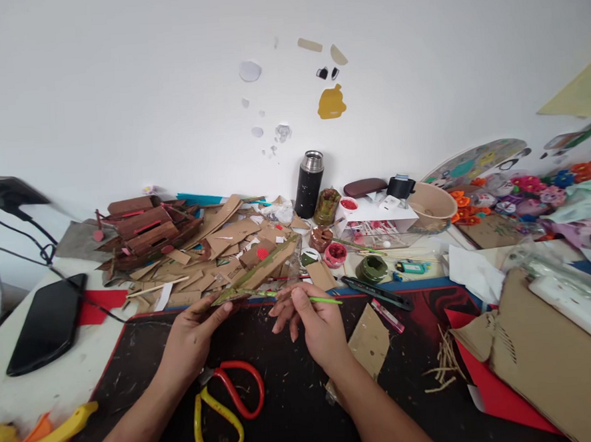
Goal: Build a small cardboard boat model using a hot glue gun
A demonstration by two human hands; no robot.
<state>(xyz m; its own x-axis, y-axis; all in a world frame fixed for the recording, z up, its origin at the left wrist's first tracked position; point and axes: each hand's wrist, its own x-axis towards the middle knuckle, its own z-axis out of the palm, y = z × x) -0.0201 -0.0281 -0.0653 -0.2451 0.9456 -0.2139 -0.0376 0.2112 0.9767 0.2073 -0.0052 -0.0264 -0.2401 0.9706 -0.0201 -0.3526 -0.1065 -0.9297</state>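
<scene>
My left hand [197,330] is closed on the near end of a long cardboard strip [265,266], which slants up and away to the right. Green paint covers its near end and runs along its upper edge. A thin paintbrush with a bright green handle [328,300] is pinched in my right hand [311,320], its tip end pointing left toward the strip. Whether the bristles touch the cardboard I cannot tell. Below my hands lie scissors [240,391] with one red and one yellow handle loop, on a dark mat [282,422].
Cardboard scraps [226,235] are heaped behind my hands, beside a brown cardboard model [146,227]. Open paint jars, one dark green [371,268] and one red [335,253], stand near a black flask [309,183]. A cutter knife [377,293] lies right. A phone [46,323] rests left.
</scene>
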